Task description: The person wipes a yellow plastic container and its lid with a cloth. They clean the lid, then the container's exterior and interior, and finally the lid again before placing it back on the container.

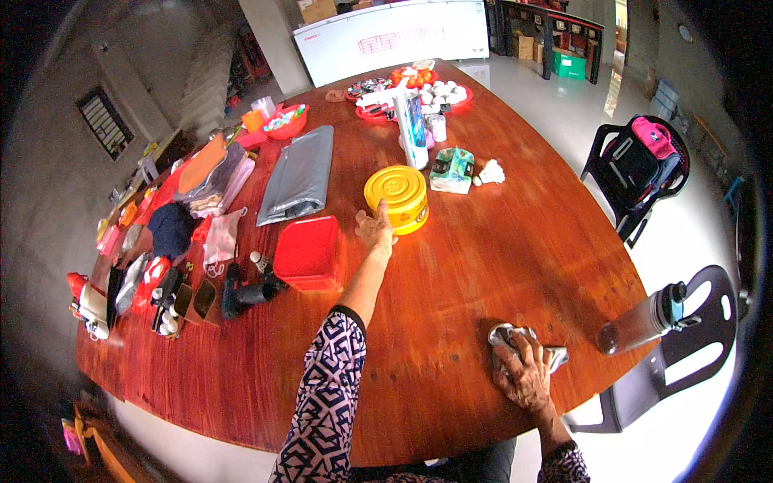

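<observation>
My left hand [376, 229] reaches out over the table and rests against the near side of a round yellow tin [396, 191] with a lid, one digit up at the rim. Its fingers look curled at the tin's lower left side, partly hidden. Just left of that forearm stands a red square box [309, 254]. At the lower right my right hand [525, 372] presses down on a crumpled grey cloth [557, 357], fingers bent over it. Parts of the cloth stick out beyond the fingertips and beside the hand. Both lie on the reddish-brown wooden table [451, 298].
A dark bottle [642, 321] stands near the right edge. Behind the tin are a tissue pack [452, 171], a shuttlecock [489, 172] and a tall cylinder [411, 129]. A folded grey bag [298, 175], a hair dryer [245, 291] and clutter fill the left. A chair [676, 354] adjoins the right side.
</observation>
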Motion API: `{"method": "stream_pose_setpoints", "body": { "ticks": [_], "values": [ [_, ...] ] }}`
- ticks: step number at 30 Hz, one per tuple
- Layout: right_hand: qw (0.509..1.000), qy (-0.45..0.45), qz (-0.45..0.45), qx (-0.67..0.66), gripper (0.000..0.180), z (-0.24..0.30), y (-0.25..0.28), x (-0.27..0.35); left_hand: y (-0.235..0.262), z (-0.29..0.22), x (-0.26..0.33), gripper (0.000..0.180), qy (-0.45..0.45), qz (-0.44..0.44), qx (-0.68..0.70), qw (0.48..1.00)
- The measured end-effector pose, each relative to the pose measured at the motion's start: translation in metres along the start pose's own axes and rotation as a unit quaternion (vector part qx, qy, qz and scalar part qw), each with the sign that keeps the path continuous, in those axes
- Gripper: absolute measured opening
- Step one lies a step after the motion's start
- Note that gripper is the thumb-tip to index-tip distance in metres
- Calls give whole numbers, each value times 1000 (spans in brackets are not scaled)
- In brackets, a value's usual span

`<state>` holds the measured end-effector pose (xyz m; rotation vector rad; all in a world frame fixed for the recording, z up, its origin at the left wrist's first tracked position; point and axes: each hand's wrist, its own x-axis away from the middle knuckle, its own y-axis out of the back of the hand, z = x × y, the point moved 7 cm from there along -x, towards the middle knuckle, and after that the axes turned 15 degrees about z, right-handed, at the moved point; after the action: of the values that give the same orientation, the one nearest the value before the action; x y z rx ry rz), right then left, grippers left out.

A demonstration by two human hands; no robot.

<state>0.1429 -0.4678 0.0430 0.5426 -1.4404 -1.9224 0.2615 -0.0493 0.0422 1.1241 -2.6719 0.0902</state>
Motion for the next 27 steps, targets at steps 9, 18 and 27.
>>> {"method": "stream_pose_setpoints", "body": {
  "ticks": [9,18,27],
  "values": [
    [986,38,-116,-117,66,13,62,-108,34,6,-56,83,-44,-57,-136,988],
    [790,105,40,-603,84,36,40,-362,-1,4,-44,88,-55,94,47,993],
    [765,47,42,-641,82,66,36,-354,5,18,-33,86,-172,88,54,980]
  ]
}}
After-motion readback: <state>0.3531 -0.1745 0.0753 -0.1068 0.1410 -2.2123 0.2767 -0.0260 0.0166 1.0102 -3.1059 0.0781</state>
